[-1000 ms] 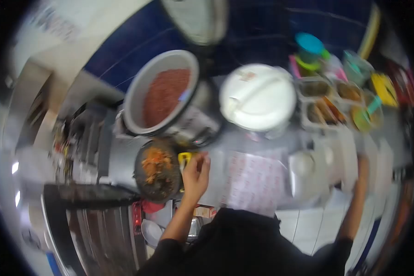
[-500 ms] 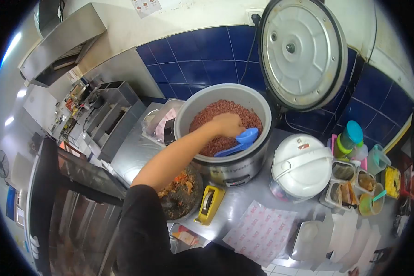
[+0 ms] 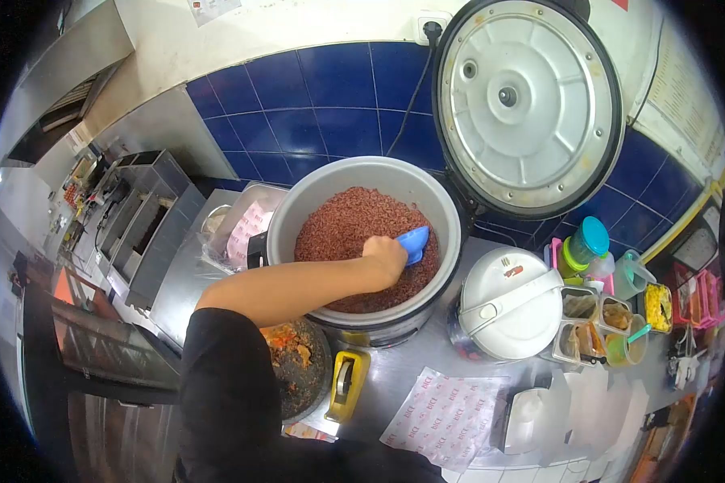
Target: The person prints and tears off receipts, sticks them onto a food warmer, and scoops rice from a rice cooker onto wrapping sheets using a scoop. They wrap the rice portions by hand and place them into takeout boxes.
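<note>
My left hand (image 3: 387,259) is inside the large rice cooker (image 3: 278,233), fingers wrapped around a blue rice scoop (image 3: 413,241). The scoop rests against reddish-brown rice (image 3: 354,217), toward the right side of the pot; its handle is mostly hidden by my fingers. The cooker's lid (image 3: 532,105) stands raised behind. My right hand is out of view.
A stone mortar (image 3: 302,378) with orange-red paste and a yellow tape dispenser (image 3: 348,386) stand before the cooker. To its right are a white lidded container (image 3: 511,306), printed paper (image 3: 443,414), an unfolded box (image 3: 532,419) and several food tubs (image 3: 596,322).
The camera view has shifted, so the cooker appears further left. My left hand has turned the scoop, which now points up and to the right instead of lying with its handle toward the front.
</note>
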Motion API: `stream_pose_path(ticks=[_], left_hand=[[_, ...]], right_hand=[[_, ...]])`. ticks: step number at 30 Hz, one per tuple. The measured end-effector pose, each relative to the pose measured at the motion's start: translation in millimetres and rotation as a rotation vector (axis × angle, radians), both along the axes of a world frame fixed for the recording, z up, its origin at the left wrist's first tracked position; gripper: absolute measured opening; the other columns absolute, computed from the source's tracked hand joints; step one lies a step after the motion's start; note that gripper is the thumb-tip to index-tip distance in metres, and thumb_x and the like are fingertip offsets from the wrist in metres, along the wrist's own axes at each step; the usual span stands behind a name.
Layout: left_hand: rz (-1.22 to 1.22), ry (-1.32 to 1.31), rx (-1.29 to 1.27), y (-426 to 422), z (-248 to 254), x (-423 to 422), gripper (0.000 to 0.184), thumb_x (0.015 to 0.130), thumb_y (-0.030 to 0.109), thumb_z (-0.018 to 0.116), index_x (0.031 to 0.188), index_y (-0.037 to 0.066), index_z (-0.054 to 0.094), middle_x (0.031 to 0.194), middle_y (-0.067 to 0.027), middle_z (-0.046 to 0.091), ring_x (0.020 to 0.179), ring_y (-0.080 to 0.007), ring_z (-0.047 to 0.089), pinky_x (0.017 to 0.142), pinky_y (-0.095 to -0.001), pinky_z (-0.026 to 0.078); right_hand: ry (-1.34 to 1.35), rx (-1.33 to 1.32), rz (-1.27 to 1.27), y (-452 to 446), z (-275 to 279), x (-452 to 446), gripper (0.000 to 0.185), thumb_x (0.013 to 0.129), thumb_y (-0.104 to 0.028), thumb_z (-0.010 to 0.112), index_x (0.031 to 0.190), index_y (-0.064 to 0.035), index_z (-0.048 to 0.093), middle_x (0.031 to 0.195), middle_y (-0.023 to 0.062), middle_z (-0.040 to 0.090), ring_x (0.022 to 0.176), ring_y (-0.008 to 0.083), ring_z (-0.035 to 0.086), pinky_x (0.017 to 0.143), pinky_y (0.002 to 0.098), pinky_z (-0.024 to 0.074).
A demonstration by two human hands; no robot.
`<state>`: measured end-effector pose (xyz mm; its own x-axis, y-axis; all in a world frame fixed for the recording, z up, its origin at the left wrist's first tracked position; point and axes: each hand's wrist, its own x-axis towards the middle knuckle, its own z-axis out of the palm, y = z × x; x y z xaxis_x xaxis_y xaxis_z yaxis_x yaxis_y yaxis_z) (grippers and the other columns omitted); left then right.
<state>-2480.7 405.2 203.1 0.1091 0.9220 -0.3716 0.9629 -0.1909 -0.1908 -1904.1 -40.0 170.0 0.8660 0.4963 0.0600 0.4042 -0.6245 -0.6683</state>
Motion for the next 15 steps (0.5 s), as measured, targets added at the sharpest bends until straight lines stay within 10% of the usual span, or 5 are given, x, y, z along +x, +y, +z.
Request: stream_pose_path(ticks=[8, 15], left_hand=[[-0.127, 0.104, 0.117, 9.7, -10.8, -18.5, 0.031, 0.093, 0.023, 0.066, 0.117, 0.005, 0.075, 0.118, -0.0176, 0.075, 0.109, -0.0288, 0.074, 0.09, -0.0449, 0.058], [0.283, -0.291, 0.221, 31.4, 27.6, -100.7, 0.054, 0.097, 0.04, 0.06, 0.126, -0.006, 0.057, 0.107, -0.0293, 0.071, 0.104, -0.0456, 0.07, 0.089, -0.0567, 0.056]], right_hand=[[0.007, -0.051, 0.105, 58.2, 28.1, -62.4, 0.044, 0.103, -0.033, 0.063, 0.119, 0.0067, 0.071, 0.097, 0.019, 0.076, 0.069, 0.021, 0.069, 0.055, 0.031, 0.0554], [0.011, 0.04, 0.262, 78.8, 35.7, -105.2, 0.036, 0.105, -0.027, 0.06, 0.119, 0.0052, 0.071, 0.103, 0.0177, 0.076, 0.082, 0.022, 0.072, 0.062, 0.0323, 0.0578]])
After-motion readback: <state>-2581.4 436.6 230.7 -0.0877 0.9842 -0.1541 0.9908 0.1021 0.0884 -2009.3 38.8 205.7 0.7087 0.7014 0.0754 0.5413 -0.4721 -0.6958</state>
